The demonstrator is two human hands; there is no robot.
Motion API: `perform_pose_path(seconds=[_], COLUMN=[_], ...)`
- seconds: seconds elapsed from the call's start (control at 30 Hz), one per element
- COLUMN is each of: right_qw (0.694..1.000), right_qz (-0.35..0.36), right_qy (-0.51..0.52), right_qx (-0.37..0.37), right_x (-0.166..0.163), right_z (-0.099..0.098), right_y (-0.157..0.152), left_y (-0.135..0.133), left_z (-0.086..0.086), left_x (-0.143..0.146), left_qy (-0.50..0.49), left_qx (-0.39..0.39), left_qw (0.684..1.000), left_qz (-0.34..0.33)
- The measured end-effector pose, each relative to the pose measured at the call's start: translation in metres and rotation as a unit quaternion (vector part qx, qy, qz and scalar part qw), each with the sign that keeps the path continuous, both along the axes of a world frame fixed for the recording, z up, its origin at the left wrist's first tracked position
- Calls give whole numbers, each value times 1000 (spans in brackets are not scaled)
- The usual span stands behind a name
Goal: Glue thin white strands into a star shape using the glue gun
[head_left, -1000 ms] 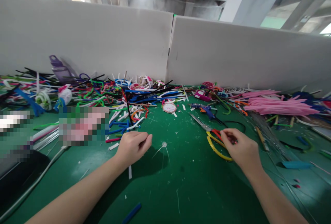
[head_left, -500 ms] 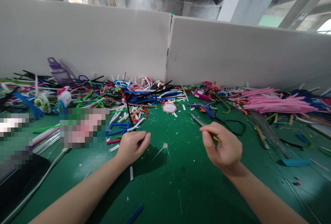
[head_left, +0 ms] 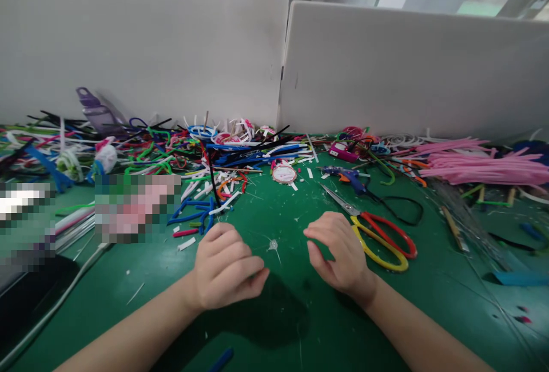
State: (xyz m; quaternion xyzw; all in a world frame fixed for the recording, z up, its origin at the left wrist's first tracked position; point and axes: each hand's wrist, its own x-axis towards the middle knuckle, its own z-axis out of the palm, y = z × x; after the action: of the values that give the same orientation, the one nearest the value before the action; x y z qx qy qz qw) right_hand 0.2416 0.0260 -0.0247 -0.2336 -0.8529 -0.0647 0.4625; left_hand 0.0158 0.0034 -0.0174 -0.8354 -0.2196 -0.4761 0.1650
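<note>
My left hand (head_left: 225, 266) rests on the green table (head_left: 278, 315) with its fingers curled and pinched together; what they hold is too fine to name. Just right of its fingertips lies a small clear bead with thin threads (head_left: 273, 244). My right hand (head_left: 338, 252) hovers on the other side of the bead, fingers bent and slightly apart, holding nothing I can see. Red and yellow scissors (head_left: 377, 232) lie on the table right beside that hand.
A heap of coloured pipe cleaners and strips (head_left: 180, 160) fills the back of the table. A bundle of pink pipe cleaners (head_left: 484, 166) lies at the right, a blue glue gun (head_left: 349, 177) behind the scissors. White partition boards (head_left: 283, 57) close off the back.
My right hand left the scissors' handles and came left to the bead. My left hand slid slightly nearer me. The view dropped a little.
</note>
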Motion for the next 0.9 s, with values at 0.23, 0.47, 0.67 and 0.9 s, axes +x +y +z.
perform_pose_path(seconds=[0.23, 0.47, 0.67, 0.9], right_qw=[1000, 1000, 1000, 998], right_qz=[20, 7, 13, 33], right_qy=[-10, -21, -26, -43], right_qx=[2, -5, 2, 10], right_x=[-4, -6, -6, -8], right_z=[-3, -3, -4, -4], right_y=[-3, -3, -4, -7], left_y=[-1, -6, -8, -8], left_z=[-3, 9, 5, 6], left_x=[-13, -5, -4, -4], left_qy=[132, 189, 199, 201], left_qx=[35, 36, 38, 34], left_qw=[990, 980, 978, 977], left_qz=[-34, -58, -54, -55])
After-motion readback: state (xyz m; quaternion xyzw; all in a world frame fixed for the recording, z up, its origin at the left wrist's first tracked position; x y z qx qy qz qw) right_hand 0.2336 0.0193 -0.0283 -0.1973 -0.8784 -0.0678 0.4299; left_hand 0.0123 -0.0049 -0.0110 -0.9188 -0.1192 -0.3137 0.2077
